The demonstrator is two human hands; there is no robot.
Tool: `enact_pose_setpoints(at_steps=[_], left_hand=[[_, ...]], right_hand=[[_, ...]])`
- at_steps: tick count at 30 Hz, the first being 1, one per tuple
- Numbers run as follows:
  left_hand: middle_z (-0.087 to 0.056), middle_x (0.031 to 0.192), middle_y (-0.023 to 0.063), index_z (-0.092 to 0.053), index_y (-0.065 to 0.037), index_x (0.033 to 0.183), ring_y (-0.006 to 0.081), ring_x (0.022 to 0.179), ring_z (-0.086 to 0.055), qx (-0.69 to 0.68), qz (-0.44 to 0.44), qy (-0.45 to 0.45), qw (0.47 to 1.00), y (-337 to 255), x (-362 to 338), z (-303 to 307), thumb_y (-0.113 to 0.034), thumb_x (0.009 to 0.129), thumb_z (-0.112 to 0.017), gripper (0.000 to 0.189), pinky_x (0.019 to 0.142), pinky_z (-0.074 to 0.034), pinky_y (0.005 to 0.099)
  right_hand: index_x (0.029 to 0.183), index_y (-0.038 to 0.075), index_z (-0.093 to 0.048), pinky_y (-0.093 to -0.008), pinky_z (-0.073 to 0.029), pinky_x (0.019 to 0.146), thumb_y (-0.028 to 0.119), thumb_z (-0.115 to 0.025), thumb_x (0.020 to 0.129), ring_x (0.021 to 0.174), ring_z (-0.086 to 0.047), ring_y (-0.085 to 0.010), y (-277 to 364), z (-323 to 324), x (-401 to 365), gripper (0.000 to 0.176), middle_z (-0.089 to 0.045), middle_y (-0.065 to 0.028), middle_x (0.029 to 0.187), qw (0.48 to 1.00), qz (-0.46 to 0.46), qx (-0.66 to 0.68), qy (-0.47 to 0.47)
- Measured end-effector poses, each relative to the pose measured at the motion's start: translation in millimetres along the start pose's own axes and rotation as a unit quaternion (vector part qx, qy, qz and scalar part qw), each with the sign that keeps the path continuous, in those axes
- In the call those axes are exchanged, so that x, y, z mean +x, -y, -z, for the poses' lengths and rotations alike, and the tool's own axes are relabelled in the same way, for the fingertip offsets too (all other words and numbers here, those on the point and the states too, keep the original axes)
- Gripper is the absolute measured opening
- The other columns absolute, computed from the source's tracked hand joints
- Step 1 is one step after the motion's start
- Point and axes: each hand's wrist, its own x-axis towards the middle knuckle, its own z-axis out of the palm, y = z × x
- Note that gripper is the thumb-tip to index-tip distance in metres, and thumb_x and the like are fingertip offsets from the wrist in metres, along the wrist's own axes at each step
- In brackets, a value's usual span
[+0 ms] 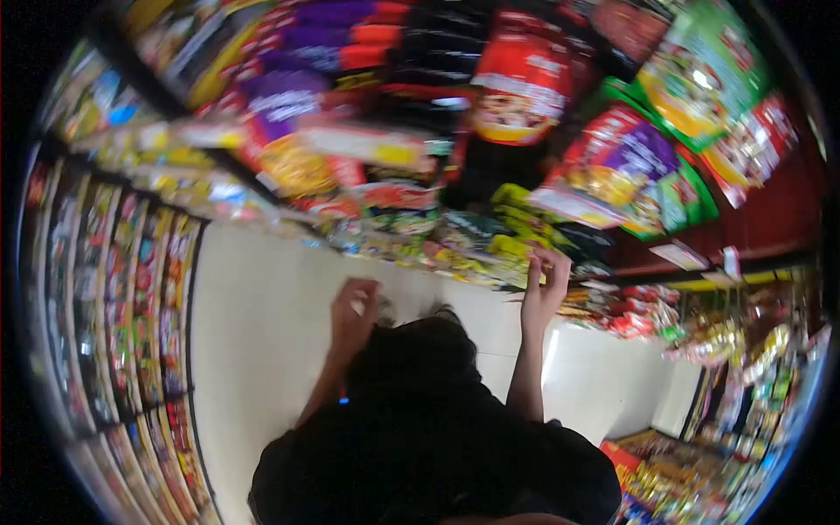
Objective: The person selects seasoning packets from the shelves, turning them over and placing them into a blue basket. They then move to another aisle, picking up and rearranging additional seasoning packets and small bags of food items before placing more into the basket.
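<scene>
My left hand (353, 308) hangs over the pale floor in front of the shelves, its fingers loosely bent around a visible gap and nothing seen in them. To the right, my right hand (546, 278) is raised by the lower shelf edge, with bent fingers and thumb apart. It overlaps the yellow-green packets (518, 229) in this view. Above it hang a red and purple snack bag (617, 166) and a red bag with a white band (522, 92). A purple bag (282, 105) is on the shelf at upper left.
Large green bags (704, 70) fill the upper right. A long shelf unit (122, 297) packed with small packets runs down the left side. At lower right stands a low display of yellow packs (678, 477). Tiled floor (249, 306) lies between the shelves.
</scene>
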Motion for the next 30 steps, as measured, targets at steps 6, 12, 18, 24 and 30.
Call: enact_pose_setpoints(at_steps=[6, 12, 18, 24, 30], left_hand=[[-0.068, 0.112, 0.0084, -0.066, 0.000, 0.114, 0.0160, 0.102, -0.064, -0.019, -0.029, -0.314, 0.949, -7.9, 114.2, 161.6, -0.015, 0.103, -0.063, 0.019, 0.088, -0.053, 0.0316], [-0.064, 0.122, 0.0138, -0.058, 0.001, 0.124, 0.0208, 0.112, -0.065, 0.097, -0.063, -0.315, 0.942, 3.3, 174.9, 156.3, -0.020, 0.099, -0.070, 0.035, 0.084, -0.056, 0.0318], [-0.055, 0.135, 0.0239, -0.042, 0.005, 0.145, 0.0345, 0.124, -0.057, 0.084, -0.095, -0.273, 0.954, -16.6, 170.0, 123.9, -0.019, 0.095, -0.073, 0.064, 0.103, -0.047, 0.0410], [-0.041, 0.149, 0.0279, -0.023, 0.006, 0.157, 0.0383, 0.140, -0.040, 0.132, -0.151, -0.303, 0.932, -20.6, 193.5, 96.6, -0.021, 0.089, -0.080, 0.093, 0.114, -0.038, 0.0450], [-0.062, 0.111, 0.0127, -0.059, 0.005, 0.123, 0.0211, 0.103, -0.060, -0.085, 0.041, -0.223, 0.970, 16.0, 187.9, 114.6, -0.025, 0.093, -0.078, 0.047, 0.092, -0.048, 0.0329]], right_hand=[[0.102, 0.002, -0.068, -0.0294, -0.052, 0.080, -0.004, -0.063, 0.095, 0.093, -0.061, -0.0202, 42.9, -69.6, -38.1, 0.010, -0.062, -0.0098, 0.101, 0.984, 0.013, 0.074, 0.164], [0.098, 0.002, -0.069, -0.0295, -0.050, 0.074, -0.007, -0.064, 0.090, 0.087, -0.062, -0.0207, 75.8, -92.1, -44.0, 0.012, -0.061, -0.0102, 0.096, 0.973, 0.090, 0.053, 0.206], [0.097, 0.002, -0.071, -0.0282, -0.052, 0.071, -0.004, -0.063, 0.093, 0.083, -0.063, -0.0186, 65.9, -86.1, -77.2, 0.011, -0.062, -0.0097, 0.097, 0.972, 0.038, 0.052, 0.227], [0.098, 0.004, -0.073, -0.0288, -0.050, 0.066, -0.006, -0.062, 0.093, 0.076, -0.061, -0.0173, 59.3, -62.5, -94.7, 0.015, -0.060, -0.0085, 0.094, 0.975, -0.002, 0.039, 0.219], [0.099, 0.004, -0.073, -0.0303, -0.052, 0.067, -0.006, -0.061, 0.093, 0.076, -0.062, -0.0192, 48.9, -48.0, -113.6, 0.017, -0.061, -0.0096, 0.094, 0.980, -0.039, 0.046, 0.190]])
